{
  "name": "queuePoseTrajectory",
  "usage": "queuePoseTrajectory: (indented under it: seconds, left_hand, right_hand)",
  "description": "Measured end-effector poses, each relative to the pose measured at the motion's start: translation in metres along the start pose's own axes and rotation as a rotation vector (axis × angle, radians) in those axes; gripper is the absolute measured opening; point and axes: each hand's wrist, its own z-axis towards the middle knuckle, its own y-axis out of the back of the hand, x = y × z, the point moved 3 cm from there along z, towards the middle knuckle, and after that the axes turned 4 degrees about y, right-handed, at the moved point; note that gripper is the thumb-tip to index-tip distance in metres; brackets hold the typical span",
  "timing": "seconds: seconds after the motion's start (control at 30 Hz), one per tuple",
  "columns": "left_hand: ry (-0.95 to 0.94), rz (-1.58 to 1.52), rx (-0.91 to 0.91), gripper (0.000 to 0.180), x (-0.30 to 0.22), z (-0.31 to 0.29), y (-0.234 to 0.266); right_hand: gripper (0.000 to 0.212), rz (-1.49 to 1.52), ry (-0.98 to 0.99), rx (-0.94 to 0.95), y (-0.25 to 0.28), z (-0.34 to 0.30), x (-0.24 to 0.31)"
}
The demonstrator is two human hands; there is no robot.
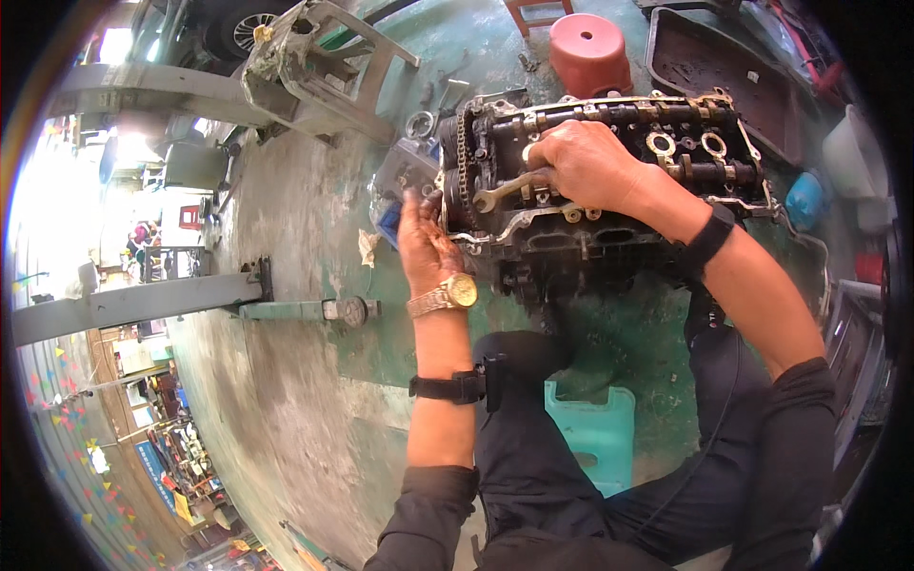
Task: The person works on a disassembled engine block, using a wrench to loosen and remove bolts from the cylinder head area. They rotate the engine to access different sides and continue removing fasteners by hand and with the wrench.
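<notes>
1. Engine [685,162] before the person; right hand [586,162] clamped round a wrench [509,188] above it, open end toward the chain [464,157]; best kept level, knuckles clear of edges; left hand [424,238] beside the chain end, whether gripping anything I cannot tell
2. Black tray [700,81] beyond, dark residue and one small pale scrap inside
3. White bucket [852,152] at right, contents hidden
4. Grey box [388,176] left of the engine, small parts, too blurred to name
</notes>
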Motion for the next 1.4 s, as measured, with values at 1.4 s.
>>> queuePoseTrajectory:
  seconds: [1.4]
  left_hand:
    - [-0.751,0.78,-0.502,0.03,0.044,0.002,0.001]
  right_hand:
    - [0.014,0.069,-0.193,0.095,-0.011,-0.032,0.037]
